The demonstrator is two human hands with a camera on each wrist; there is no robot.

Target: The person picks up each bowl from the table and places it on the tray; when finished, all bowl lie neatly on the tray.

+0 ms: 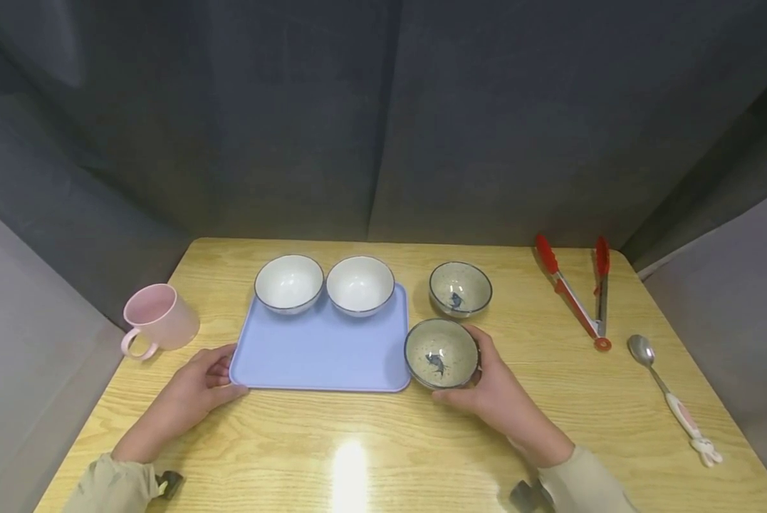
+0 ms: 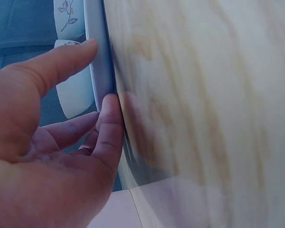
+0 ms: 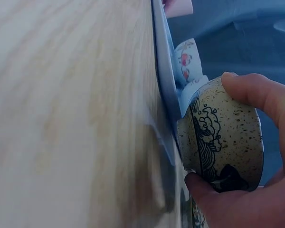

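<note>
Speckled bowl [image 3: 235, 137]: outer waves [image 3: 208, 154], right-wrist view only

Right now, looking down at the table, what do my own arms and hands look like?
Your left hand and right hand are ungloved. Both the left pale beige fabric sleeve and the right pale beige fabric sleeve end near the wrist. A small dark object shows beside each cuff.

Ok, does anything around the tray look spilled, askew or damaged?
Nothing stands out. I see no spill; the white bowls sit upright on the blue tray, and the speckled bowl held by the right hand shows no visible chip.
</note>
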